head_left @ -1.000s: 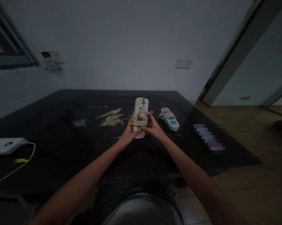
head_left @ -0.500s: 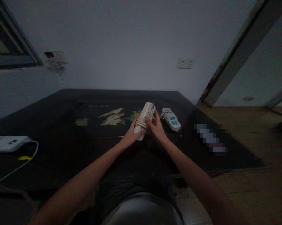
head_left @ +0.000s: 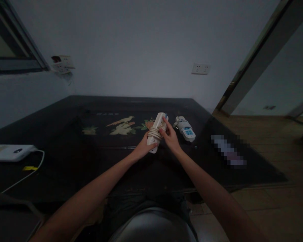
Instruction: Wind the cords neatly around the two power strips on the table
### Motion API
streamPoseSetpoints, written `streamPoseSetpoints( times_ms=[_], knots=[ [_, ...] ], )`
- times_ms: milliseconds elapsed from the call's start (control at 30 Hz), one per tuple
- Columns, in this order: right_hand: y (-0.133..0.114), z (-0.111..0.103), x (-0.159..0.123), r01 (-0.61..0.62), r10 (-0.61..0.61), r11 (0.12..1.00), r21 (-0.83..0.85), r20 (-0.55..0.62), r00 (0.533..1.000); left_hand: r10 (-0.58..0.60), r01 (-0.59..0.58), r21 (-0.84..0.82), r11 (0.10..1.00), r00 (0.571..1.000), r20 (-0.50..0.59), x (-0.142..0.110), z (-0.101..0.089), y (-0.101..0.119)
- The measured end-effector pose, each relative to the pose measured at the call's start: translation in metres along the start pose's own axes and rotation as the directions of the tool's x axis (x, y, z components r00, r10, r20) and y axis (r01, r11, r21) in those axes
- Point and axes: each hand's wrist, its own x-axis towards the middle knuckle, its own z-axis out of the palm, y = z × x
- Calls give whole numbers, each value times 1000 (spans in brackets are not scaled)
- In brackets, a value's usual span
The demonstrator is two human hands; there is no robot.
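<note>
A white power strip (head_left: 160, 118) is tilted above the black table, its pale cord (head_left: 154, 133) wound several times round its middle. Wrapped about its lower left side, my left hand (head_left: 142, 147) grips it, the thumb lying across the lower end. My right hand (head_left: 172, 138) is closed on the right side of the strip, thumb by the coils and fingertips near the upper sockets. A small blue piece shows at the upper right edge; I cannot tell what it is. What lies under the right fingers is partly hidden.
Right of my hands, a second power strip (head_left: 188, 131) with blue sockets lies with its cord wrapped round it. A blurred-out item (head_left: 228, 151) is farther right on the black table (head_left: 90, 174). At left are a white device (head_left: 11, 153) with a cable and a yellow tag (head_left: 30, 168).
My right thumb and fingers have shifted up along the strip, the fingertips now nearer its upper sockets. The left hand keeps its grip. The whole view has moved slightly.
</note>
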Motion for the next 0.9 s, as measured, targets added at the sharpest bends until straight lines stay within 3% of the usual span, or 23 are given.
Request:
streamPoseSetpoints(
  times_ms=[267, 667, 900],
  knots=[
    [1, -2, -2, 17, -19, 994, -104, -19, 1000, 90, -91, 70, 993, 996, 11, -1, -1, 3],
    [7, -2, -1, -47, 46, 998, -52, -26, 999, 69, -68, -5, 998, 998, 11, -1, 1, 2],
    [19, 2, -4, -185, 189, 980, 67, -62, 980, 45, -45, -5, 999, 999, 20, -2, 2, 1]
  ],
)
